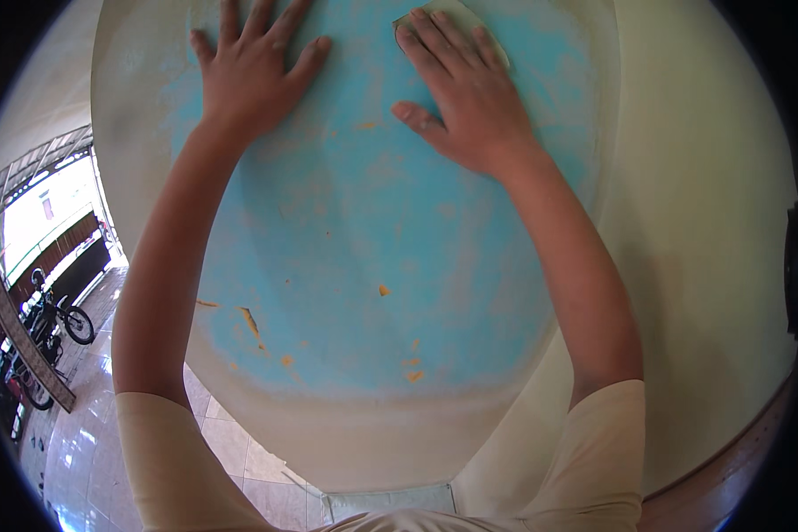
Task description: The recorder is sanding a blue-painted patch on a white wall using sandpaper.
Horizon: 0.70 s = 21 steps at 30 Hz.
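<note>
Before me rises a pale wall [386, 226] with a large patch of worn light-blue paint, marked by small orange-brown chips and scrapes. My left hand [253, 73] rests on it at the upper left with fingers spread, holding nothing. At the upper right, my right hand [469, 93] lies over a pale, thin sheet [499, 30], pressing it flat to the painted surface. The sheet shows past the fingertips, one corner slightly dark; its material cannot be told. The right thumb is spread away from the sheet.
Another plain wall [698, 199] adjoins on the right. Glossy floor tiles [93, 452] lie at the lower left, with a parked motorcycle [53, 319] beyond a post [23, 332]. A flat greyish-green piece [389, 502] sits low before my body.
</note>
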Tool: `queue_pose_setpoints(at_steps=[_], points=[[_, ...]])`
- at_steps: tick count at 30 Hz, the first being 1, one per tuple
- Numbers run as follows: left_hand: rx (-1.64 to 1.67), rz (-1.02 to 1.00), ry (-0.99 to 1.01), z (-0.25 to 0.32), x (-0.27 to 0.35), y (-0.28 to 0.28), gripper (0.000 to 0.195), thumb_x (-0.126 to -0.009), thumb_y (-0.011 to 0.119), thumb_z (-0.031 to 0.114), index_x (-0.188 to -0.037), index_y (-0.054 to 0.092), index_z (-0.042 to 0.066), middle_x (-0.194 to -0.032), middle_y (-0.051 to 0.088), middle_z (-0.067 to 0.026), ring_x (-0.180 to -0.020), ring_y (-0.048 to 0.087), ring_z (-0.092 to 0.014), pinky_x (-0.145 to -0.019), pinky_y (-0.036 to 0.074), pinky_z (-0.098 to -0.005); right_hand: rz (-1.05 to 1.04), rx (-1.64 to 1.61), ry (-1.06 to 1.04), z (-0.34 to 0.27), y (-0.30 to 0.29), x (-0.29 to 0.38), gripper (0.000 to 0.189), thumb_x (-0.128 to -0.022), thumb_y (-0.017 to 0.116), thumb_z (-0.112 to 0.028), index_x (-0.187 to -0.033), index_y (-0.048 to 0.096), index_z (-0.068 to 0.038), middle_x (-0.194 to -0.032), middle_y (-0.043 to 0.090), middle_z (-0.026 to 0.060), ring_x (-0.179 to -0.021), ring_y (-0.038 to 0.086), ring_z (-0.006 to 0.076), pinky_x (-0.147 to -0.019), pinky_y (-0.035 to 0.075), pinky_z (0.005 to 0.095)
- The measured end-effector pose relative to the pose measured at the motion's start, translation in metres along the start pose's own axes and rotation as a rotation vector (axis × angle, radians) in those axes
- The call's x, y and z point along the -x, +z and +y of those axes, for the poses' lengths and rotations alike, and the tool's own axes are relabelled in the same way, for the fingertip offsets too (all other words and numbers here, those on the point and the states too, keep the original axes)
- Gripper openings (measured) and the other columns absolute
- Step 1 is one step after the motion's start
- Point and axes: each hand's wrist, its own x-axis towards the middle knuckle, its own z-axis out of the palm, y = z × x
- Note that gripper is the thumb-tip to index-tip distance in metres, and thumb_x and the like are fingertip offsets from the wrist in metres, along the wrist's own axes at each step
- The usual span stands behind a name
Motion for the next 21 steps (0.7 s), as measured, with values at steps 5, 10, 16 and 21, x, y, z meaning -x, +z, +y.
queue_pose_setpoints(at_steps=[5,10,16,21], points=[[0.076,0.11,0.067,0.005,-0.029,0.001,0.069,-0.096,0.049,0.048,-0.158,0.026,0.026,-0.167,0.011,-0.0068,-0.153,0.001,-0.035,-0.121,0.001,-0.0579,0.071,0.076,0.431,0.078,-0.02,-0.034,0.071,-0.102,0.043,-0.043,-0.156,0.021,-0.004,-0.163,0.022,0.0148,-0.151,0.017,0.028,-0.124,0.011,0.0447],[0.055,0.133,0.164,-0.004,-0.053,-0.002,0.069,-0.096,0.048,0.049,-0.157,0.027,0.026,-0.167,0.012,-0.0072,-0.154,0.003,-0.033,-0.121,0.003,-0.057,0.121,0.144,0.472,0.06,-0.016,-0.069,0.078,-0.1,0.039,-0.055,-0.156,0.02,-0.003,-0.163,0.021,0.0144,-0.151,0.016,0.0302,-0.124,0.008,0.0445],[0.074,0.224,0.155,-0.02,-0.075,0.005,0.066,-0.098,0.043,0.053,-0.157,0.03,0.025,-0.166,0.016,-0.0058,-0.154,0.007,-0.028,-0.123,0.005,-0.053,-0.089,0.081,0.216,0.035,-0.032,-0.072,0.074,-0.102,0.038,-0.052,-0.157,0.019,-0.007,-0.164,0.02,0.0124,-0.152,0.014,0.0286,-0.124,0.012,0.0428],[0.08,0.212,0.171,-0.009,-0.075,0.003,0.065,-0.1,0.039,0.054,-0.157,0.029,0.024,-0.166,0.015,-0.0048,-0.154,0.007,-0.025,-0.124,0.005,-0.0499,0.181,0.15,0.741,0.106,-0.026,-0.072,0.075,-0.102,0.037,-0.053,-0.157,0.018,-0.006,-0.164,0.019,0.0114,-0.153,0.013,0.027,-0.125,0.009,0.042]])
